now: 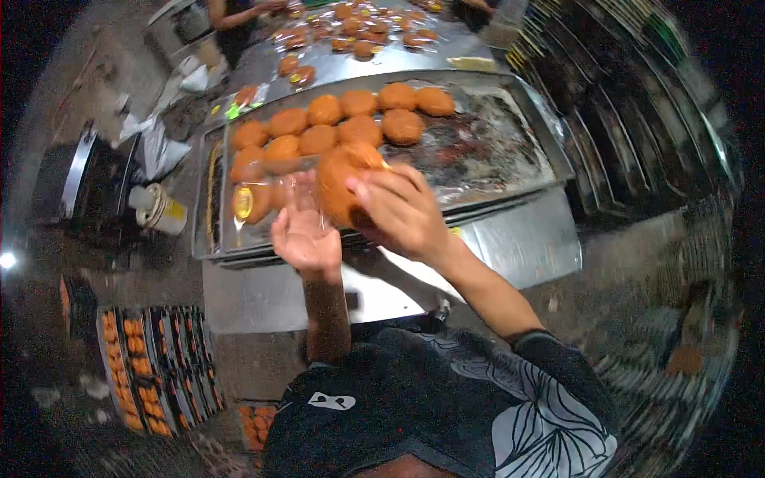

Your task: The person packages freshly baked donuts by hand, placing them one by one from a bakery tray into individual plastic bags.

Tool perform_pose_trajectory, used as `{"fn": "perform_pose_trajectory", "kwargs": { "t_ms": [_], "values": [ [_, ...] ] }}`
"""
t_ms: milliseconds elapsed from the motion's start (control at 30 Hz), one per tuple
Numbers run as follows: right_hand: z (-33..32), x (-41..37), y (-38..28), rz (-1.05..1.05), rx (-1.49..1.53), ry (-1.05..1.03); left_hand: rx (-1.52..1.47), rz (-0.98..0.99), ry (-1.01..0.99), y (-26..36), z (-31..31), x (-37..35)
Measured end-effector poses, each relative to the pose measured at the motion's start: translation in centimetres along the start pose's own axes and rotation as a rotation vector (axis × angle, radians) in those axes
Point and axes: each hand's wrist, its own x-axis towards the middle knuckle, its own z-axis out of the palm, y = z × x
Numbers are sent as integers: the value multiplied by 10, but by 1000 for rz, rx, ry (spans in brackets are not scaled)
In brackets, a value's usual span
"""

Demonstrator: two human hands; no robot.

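Note:
My right hand (398, 209) grips a round orange-brown bun (340, 182) between fingers and thumb, above the near edge of a large metal tray (558, 159). Just left of the bun, my left hand (309, 231) is palm up with its fingers apart, at a clear plastic bag; whether it grips the film is hard to tell. Rows of similar buns (324, 110) lie on the left and middle of the tray. A yellow label (243, 203) shows on clear plastic at the tray's left side.
Bagged buns (374, 32) lie on the far metal table (398, 68), near other people's arms (247, 14). Tray racks (621, 119) stand at the right; another rack with buns (135, 342) is lower left. A white bucket (166, 213) stands left of the table.

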Motion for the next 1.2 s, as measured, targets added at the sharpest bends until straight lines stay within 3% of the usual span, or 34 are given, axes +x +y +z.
{"fn": "perform_pose_trajectory", "kwargs": {
  "t_ms": [33,133,200,267,333,400,467,533,567,600,667,700,733,767,800,833,867,900,933,1000,1033,1067,1100,1133,1167,1200],
  "values": [
    [-7,-1,4,95,43,2,112,-12,-37,-11,8,-4],
    [-28,-24,-10,105,199,-7,392,-85,-168,-27,9,-15],
    [-34,-32,-9,120,143,-19,415,-27,5,-53,14,-29],
    [-20,-37,-11,349,71,190,314,51,-10,-77,13,-36],
    [-18,-44,-24,474,82,187,346,-243,89,-69,16,-36],
    [-25,-56,-47,588,167,276,335,-294,-227,-70,23,-47],
    [-23,-50,-36,605,98,352,294,-383,-136,-84,19,-56],
    [-15,-49,-28,735,39,84,265,-469,-215,-96,8,-54],
    [-22,-60,-30,759,40,76,429,-398,61,-96,25,-55],
    [-29,-71,-34,732,216,156,441,-414,77,-94,23,-61],
    [-46,-90,-41,921,375,221,572,-515,174,-97,20,-63],
    [-57,-95,-31,995,249,57,814,-619,141,-99,8,-66],
    [-65,-100,-16,1072,127,-104,814,-578,125,-112,-2,-76],
    [-70,-113,9,1068,202,-150,813,-538,110,-125,-8,-87],
    [-72,-121,40,1051,269,-189,1140,-535,-172,-131,-30,-93],
    [-82,-95,61,1037,153,-40,1444,-446,-451,-138,-53,-99],
    [-93,-64,81,1017,33,106,1631,-530,-630,-147,-52,-111],
    [-82,-43,105,929,102,234,1687,-627,-724,-168,-107,-118],
    [-72,-23,122,832,175,351,1816,-53,-1183,-178,-143,-129],
    [-50,-33,114,624,-172,212,1803,1,-1337,-191,-231,-139],
    [-58,-55,92,613,138,93,1726,-54,-1582,-196,-263,-128],
    [-59,-90,69,629,311,29,1678,62,-1545,-197,-268,-127],
    [-63,-137,45,732,488,-96,1778,-158,-1400,-195,-270,-126],
    [-86,-167,10,1207,738,-408,1742,-336,-1211,-191,-256,-121],
    [-86,-220,-6,1346,879,-780,1687,-481,-1004,-187,-245,-116],
    [-91,-254,-31,1297,887,-593,1511,-564,-787,-174,-197,-111]
  ]
}}
